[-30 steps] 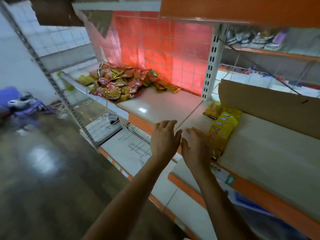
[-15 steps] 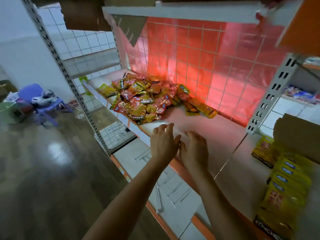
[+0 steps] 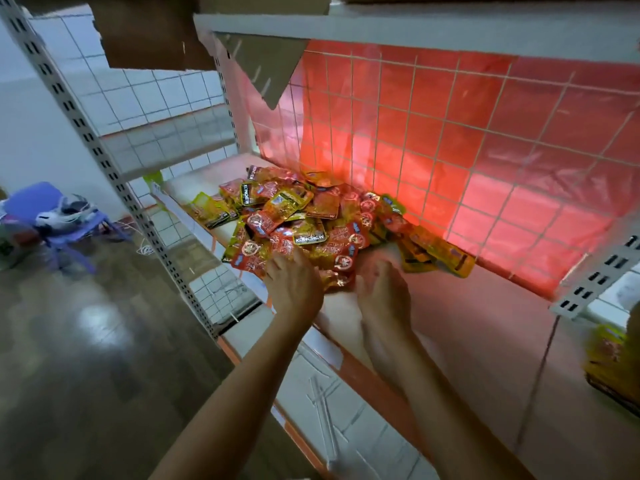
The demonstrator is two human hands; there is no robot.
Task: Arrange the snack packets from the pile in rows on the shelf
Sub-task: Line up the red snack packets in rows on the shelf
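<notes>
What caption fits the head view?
Left hand touches the snack packet pile on the shelf; blurred right hand reaches beside it.

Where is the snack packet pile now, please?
In the head view, the pile lies left on the shelf, against the red grid panel, just beyond the left hand.

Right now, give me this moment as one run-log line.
stage: no packet lifted | left hand: touches snack packet pile, near edge | right hand: blurred, beside pile, grip unclear
</notes>
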